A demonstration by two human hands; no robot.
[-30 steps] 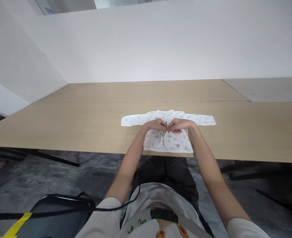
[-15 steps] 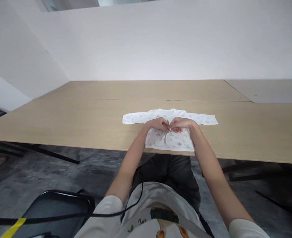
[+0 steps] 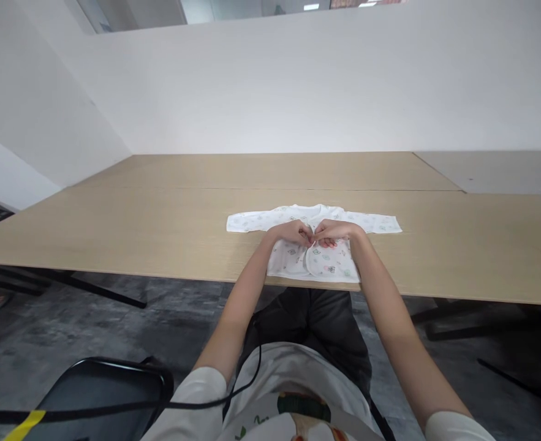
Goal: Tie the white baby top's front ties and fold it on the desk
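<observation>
A small white printed baby shirt [image 3: 332,262] lies flat on the table, its long sleeves spread to both sides and its rounded front flaps overlapping toward me. Over the middle of its front, my left hand [image 3: 296,233] is closed in a pinch on the fabric edge. My right hand [image 3: 333,230] meets it there, thumb and fingertips pinching the same front opening. The fingertips of both hands touch or nearly touch. Whatever small fastening may lie between them is hidden by the fingers.
The wooden table [image 3: 136,226] stretches wide to both sides, with its front edge close to my body. A white wall [image 3: 270,92] rises behind it. At lower left stands a black chair [image 3: 105,386], and a black cable [image 3: 196,405] crosses in front of it.
My hands keep their pinch on the shirt front with barely any movement. The whole view has shifted slightly as my head tilted up a little.
</observation>
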